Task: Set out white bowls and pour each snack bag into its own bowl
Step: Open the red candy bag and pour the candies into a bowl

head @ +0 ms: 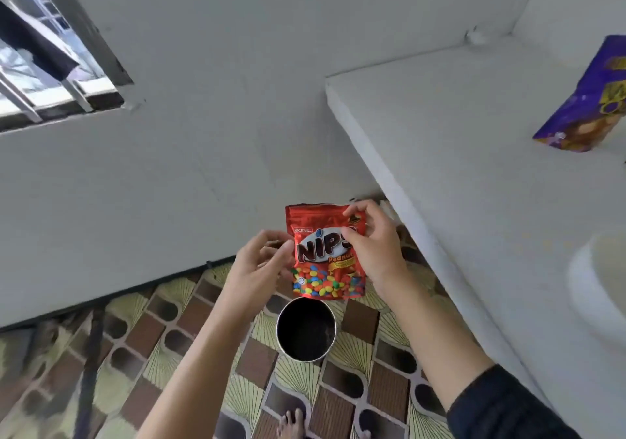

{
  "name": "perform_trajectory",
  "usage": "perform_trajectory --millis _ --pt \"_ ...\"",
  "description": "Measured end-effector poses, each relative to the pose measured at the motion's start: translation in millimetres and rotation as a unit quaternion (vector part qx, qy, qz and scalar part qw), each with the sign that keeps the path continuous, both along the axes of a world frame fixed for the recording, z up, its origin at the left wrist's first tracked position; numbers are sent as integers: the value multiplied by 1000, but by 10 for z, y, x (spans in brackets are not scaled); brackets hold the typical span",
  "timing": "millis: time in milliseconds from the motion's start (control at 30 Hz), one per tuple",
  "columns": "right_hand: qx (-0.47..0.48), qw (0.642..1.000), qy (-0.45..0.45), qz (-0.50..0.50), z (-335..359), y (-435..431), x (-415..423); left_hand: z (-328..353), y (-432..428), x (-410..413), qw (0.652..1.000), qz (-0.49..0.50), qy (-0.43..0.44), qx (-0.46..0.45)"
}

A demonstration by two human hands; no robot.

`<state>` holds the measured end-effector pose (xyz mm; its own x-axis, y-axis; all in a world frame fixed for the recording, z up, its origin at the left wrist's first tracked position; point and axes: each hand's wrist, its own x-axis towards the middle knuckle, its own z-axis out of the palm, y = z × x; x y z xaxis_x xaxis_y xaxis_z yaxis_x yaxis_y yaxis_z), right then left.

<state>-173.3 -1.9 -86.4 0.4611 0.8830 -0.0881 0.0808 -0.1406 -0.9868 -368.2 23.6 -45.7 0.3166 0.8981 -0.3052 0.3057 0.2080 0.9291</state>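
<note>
- Red foil is seen at the centre: a Nips peanut candy bag (325,252) is held upright in the air by both hands, above the patterned floor (142,347) and just off the edge of the white desk (457,154).
- The bag's left edge is pinched by the left hand (261,262), its fingers (271,235) closed on the foil at mid-height.
- The upper right corner is gripped by the right hand (372,245), thumb in front of the printed face and the other fingers curled over the top edge.
- A round bin with a black interior (306,328) is seen on the floor directly below the bag.
- A purple snack bag (589,100) is seen standing on the desk at the far right, tilted and well apart from the red bag.
- Part of a white bowl (596,283) is seen on the desk at the right edge of the view, cut off by the frame.
- A bare foot (291,425) is visible at the bottom, and a dark sleeve (501,408) covers the right forearm.
</note>
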Motion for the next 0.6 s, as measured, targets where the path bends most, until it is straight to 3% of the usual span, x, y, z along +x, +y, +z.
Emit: perform_trajectory --millis 133,400,600 --pt "-53 998 -17 15 -886 221 -135 -774 185 -165 999 11 27 -46" --pt "-119 990 -61 43 -3350 342 -326 -3039 400 -332 990 14 60 -127" --pt "-206 968 -6 143 -4498 280 -468 -4117 456 -353 983 32 81 -163"
